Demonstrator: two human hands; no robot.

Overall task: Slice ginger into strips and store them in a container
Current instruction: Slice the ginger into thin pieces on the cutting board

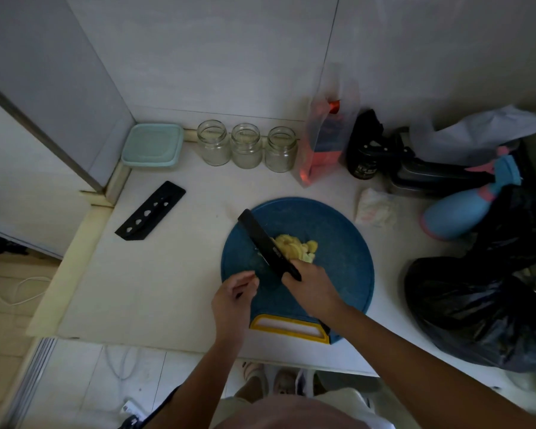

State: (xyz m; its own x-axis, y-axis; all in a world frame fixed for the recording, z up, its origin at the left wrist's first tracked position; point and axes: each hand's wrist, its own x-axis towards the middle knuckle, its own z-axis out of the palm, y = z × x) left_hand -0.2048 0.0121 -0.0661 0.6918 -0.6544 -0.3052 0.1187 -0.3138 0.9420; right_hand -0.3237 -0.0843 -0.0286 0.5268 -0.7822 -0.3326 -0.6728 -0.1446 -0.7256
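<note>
Currently: right hand (310,292) grips knife (263,239), blade against ginger (294,247) on board (338,243); left hand (232,300) alongside, fingertips together, contents unclear.

Pale yellow ginger slices (296,247) heaped on blue round cutting board (338,230), black knife (268,244) alongside

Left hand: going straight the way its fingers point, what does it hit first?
The left hand would likely meet the knife blade first, near where the right hand grips it, over the blue board; height gap unclear.
</note>
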